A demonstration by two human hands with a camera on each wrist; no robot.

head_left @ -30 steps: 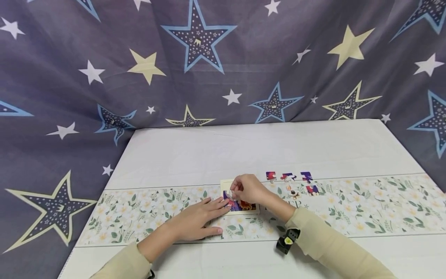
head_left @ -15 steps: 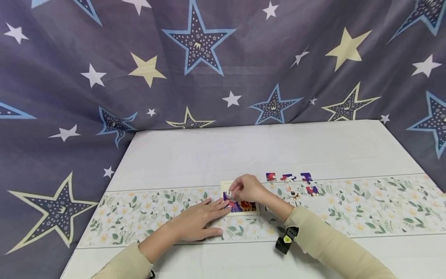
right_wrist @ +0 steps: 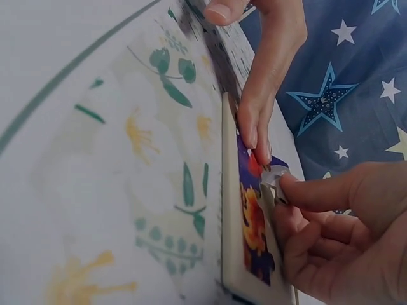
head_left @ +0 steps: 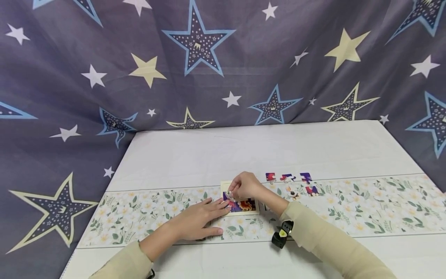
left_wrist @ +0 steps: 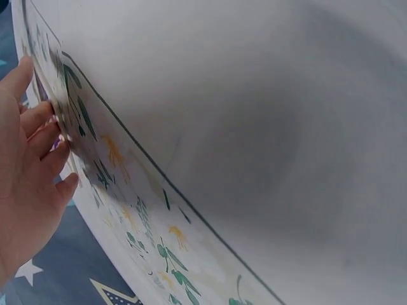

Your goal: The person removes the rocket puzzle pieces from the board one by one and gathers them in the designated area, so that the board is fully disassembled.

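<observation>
A small jigsaw puzzle in a cream frame (head_left: 258, 212) lies on the table in the head view, with purple and orange pieces fitted along its near part. My right hand (head_left: 246, 186) is over it, thumb and fingers pinching a puzzle piece (right_wrist: 275, 173) that shows whitish and purple in the right wrist view. That piece is right at the fitted ones. My left hand (head_left: 198, 220) lies with fingers extended, the fingertips resting on the left side of the puzzle. In the left wrist view, the left hand (left_wrist: 32, 171) hides most of the puzzle.
Several loose puzzle pieces, among them a red-and-purple piece (head_left: 270, 177) and a purple piece (head_left: 311, 190), lie right of the puzzle. A white tablecloth (head_left: 209, 155) with a floral band (head_left: 150, 217) covers the table. A star-patterned curtain (head_left: 244, 50) hangs behind.
My right hand has shifted very slightly up and left, its wrist turning a little, with the puzzle piece still pinched. My left hand stays in place on the puzzle.
</observation>
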